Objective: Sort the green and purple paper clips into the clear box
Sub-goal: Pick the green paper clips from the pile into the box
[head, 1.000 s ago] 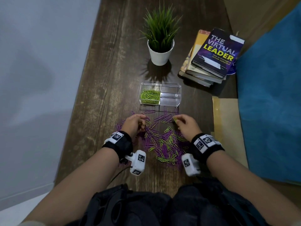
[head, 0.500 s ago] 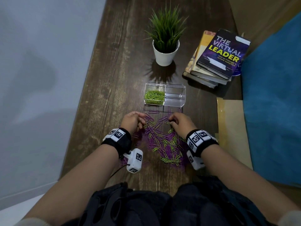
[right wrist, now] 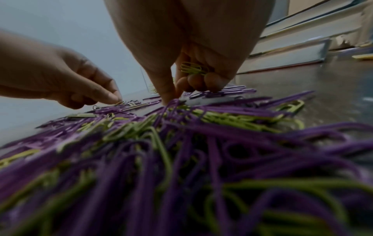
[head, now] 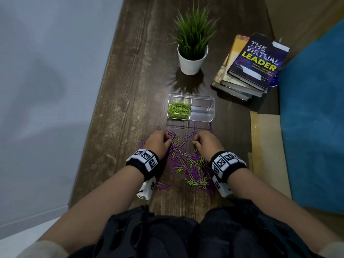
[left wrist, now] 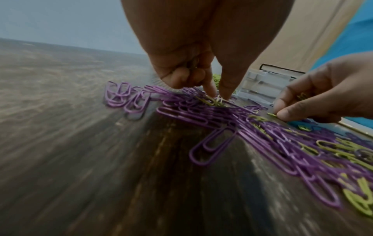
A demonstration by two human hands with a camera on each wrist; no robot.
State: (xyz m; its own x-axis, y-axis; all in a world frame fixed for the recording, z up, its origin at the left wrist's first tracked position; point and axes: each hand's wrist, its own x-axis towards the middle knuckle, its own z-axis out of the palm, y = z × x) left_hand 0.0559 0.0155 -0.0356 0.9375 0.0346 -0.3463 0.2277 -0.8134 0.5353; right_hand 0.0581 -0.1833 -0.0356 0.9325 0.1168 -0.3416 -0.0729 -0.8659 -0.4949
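A mixed heap of purple and green paper clips (head: 189, 162) lies on the dark wooden table (head: 130, 108) between my wrists. Beyond it stands the clear box (head: 191, 107); its left compartment holds green clips (head: 179, 110), its right compartment looks empty. My left hand (head: 158, 142) is at the heap's far left edge, forefinger and thumb pinching a green clip (left wrist: 214, 99) on the table. My right hand (head: 206, 142) is at the far right edge, several green clips (right wrist: 191, 68) curled in its palm, forefinger and thumb down on another green clip (left wrist: 271, 114).
A potted plant in a white pot (head: 191, 58) stands behind the box. A stack of books (head: 249, 67) lies at the back right. A tan board (head: 268, 146) and blue fabric (head: 314, 108) border the table's right side. A grey wall (head: 46, 90) runs along the left.
Both hands have slid forward to the far edge of the heap, nearer the box, and closer together. The head view has shifted slightly.
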